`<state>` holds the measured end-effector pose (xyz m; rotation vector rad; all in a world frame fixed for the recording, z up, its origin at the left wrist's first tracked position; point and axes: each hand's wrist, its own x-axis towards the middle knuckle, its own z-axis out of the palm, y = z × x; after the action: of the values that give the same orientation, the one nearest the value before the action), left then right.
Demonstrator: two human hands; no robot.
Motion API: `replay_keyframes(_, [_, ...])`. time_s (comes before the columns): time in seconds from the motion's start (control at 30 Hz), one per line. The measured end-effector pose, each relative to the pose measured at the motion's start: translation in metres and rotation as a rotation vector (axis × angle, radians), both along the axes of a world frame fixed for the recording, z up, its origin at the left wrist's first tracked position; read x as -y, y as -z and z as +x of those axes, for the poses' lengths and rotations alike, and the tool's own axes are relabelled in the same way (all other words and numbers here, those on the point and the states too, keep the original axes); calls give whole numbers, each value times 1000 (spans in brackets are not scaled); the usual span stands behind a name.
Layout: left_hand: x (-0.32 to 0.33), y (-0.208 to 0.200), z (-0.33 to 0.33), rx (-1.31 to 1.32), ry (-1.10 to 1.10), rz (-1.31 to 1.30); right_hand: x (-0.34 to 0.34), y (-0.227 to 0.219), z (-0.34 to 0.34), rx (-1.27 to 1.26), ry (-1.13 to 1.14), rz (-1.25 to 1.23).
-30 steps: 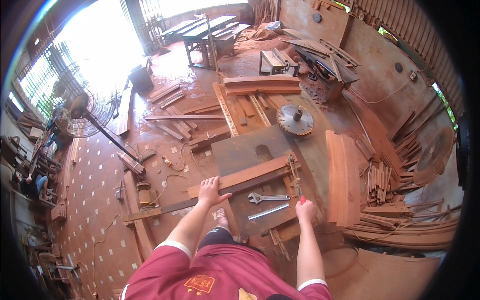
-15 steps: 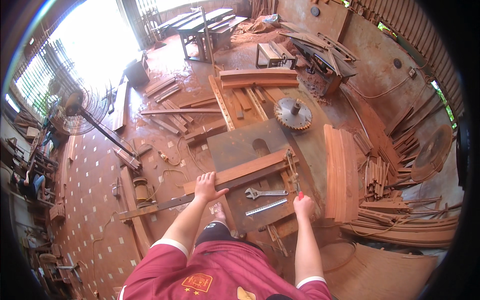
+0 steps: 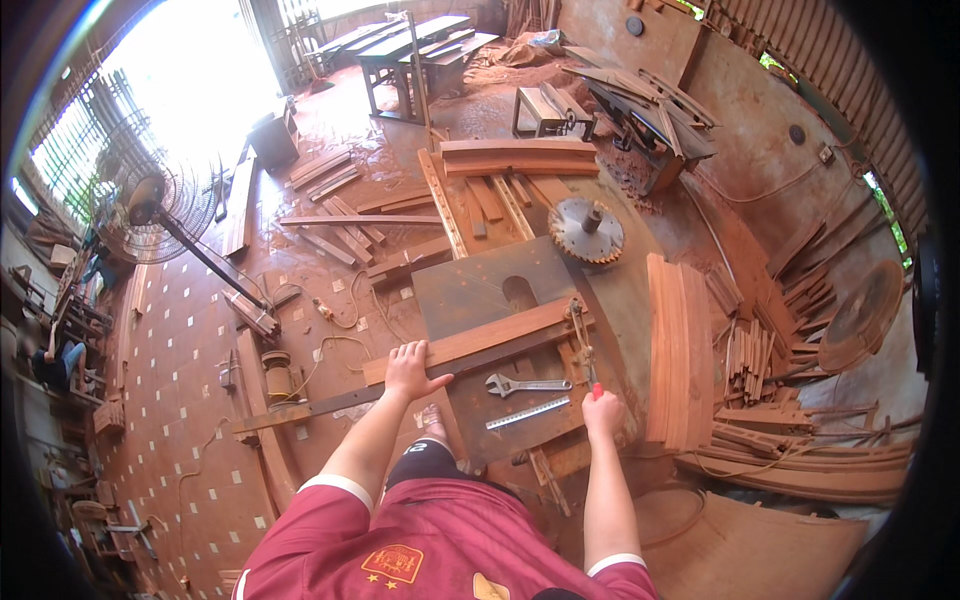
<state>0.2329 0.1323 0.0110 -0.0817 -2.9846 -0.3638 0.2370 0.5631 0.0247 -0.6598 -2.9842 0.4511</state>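
A reddish wooden board (image 3: 480, 345) lies along a dark metal bar (image 3: 340, 400) across the rusty saw table (image 3: 455, 290). My left hand (image 3: 408, 370) rests on the board's left part, fingers laid over it and thumb stretched out to the right. My right hand (image 3: 602, 412) is closed round a red-handled tool (image 3: 597, 390). The tool's thin shaft points toward the metal fitting (image 3: 574, 310) at the board's right end; the tip is hard to make out. Between my hands lie an adjustable wrench (image 3: 525, 384) and a steel ruler (image 3: 527, 413).
A toothed circular saw blade (image 3: 580, 235) lies flat past the table's far right corner. Curved boards (image 3: 680, 350) are stacked to the right. A standing fan (image 3: 145, 200) and an electric cable (image 3: 330, 345) are on the left. Loose planks (image 3: 345, 230) cover the floor ahead.
My right hand and the red-handled tool have shifted slightly toward the left. My left hand stays on the board. The wrench and ruler lie as before.
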Motion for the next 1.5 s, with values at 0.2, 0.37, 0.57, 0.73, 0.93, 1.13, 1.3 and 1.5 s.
replay_keyframes(0.2, [7, 4, -10, -28, 4, 7, 5, 1, -10, -9, -6, -11])
replay_keyframes(0.37, [15, 5, -23, -41, 7, 13, 13, 3, -22, -21, 10, -24])
replay_keyframes(0.57, [28, 9, -41, -71, -1, -5, 29, -4, -41, -21, 11, -45])
replay_keyframes(0.73, [38, 6, -64, -32, 0, 7, 36, 1, -61, -10, 6, -31])
replay_keyframes(0.93, [55, 6, -91, -35, 2, 19, 54, -3, -88, 4, 1, -43])
replay_keyframes(1.13, [69, 1, -121, -5, -6, 13, 68, -7, -116, 30, -6, -32])
replay_keyframes(1.3, [84, 1, -146, 23, -10, 5, 89, -16, -142, 37, 13, -43])
replay_keyframes(1.5, [100, 1, -172, -18, 11, 20, 98, 6, -168, -1, 31, -21])
